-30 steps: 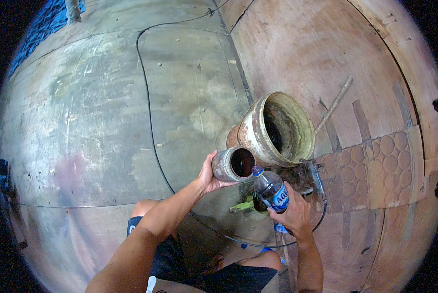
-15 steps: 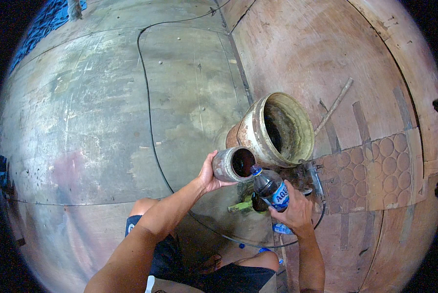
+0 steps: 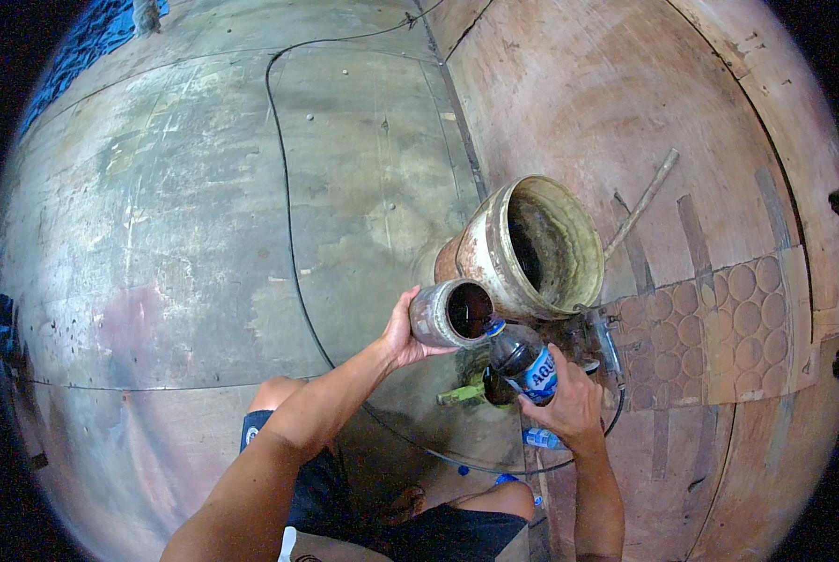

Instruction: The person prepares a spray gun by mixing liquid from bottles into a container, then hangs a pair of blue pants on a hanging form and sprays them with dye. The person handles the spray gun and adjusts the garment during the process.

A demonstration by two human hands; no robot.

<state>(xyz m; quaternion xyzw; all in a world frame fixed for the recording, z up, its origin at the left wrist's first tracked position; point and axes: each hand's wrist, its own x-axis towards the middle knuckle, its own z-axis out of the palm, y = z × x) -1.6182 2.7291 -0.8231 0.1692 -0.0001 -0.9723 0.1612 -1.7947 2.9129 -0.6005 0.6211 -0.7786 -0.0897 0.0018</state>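
My left hand [image 3: 401,339] is wrapped round a worn, greyish can [image 3: 429,316], tilted so that its open mouth and dark inside face right. In my right hand [image 3: 574,405] is a clear plastic bottle [image 3: 516,352] with a blue label and dark contents. The bottle leans to the upper left, its neck at the can's rim. Whether anything flows between the two is too small to tell. Just beyond the can, a large rusty, whitish bucket [image 3: 476,245] leans with its opening toward the right.
A black cable [image 3: 293,248] curves across the worn board floor [image 3: 185,234]. Below the bottle lie a bright green object [image 3: 461,395] and another blue-labelled bottle [image 3: 541,438]. A metal tool [image 3: 607,347] and a stick [image 3: 642,206] are to the right, near an embossed sheet [image 3: 710,328].
Both hands keep their holds, can and bottle still close together. The bottle has turned very slightly in my right hand; the whole view has shifted a little.
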